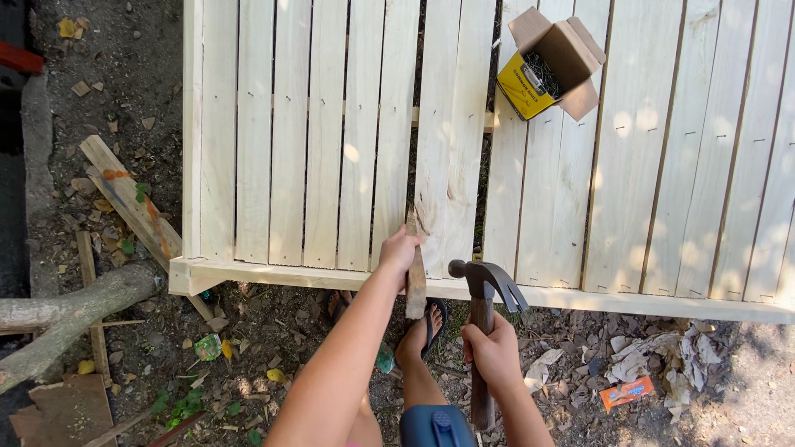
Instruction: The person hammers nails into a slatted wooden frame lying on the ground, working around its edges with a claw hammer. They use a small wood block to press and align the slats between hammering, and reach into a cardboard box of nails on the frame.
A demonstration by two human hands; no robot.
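Observation:
My left hand [400,249] grips a short, narrow piece of wood [414,277] and holds it upright in the gap between two pale slats at the near edge of a slatted wooden panel [290,132]. My right hand [494,354] is closed around the wooden handle of a claw hammer [484,285]. The hammer's metal head sits just right of the wood piece, level with the panel's front rail [629,302]. My foot in a dark sandal [424,327] shows below the rail.
An open cardboard box of nails [546,70] rests on the slats at the upper right. On the dirt lie a thick branch [66,319], loose wood offcuts [124,199], crumpled paper [654,356] and an orange scrap [627,392].

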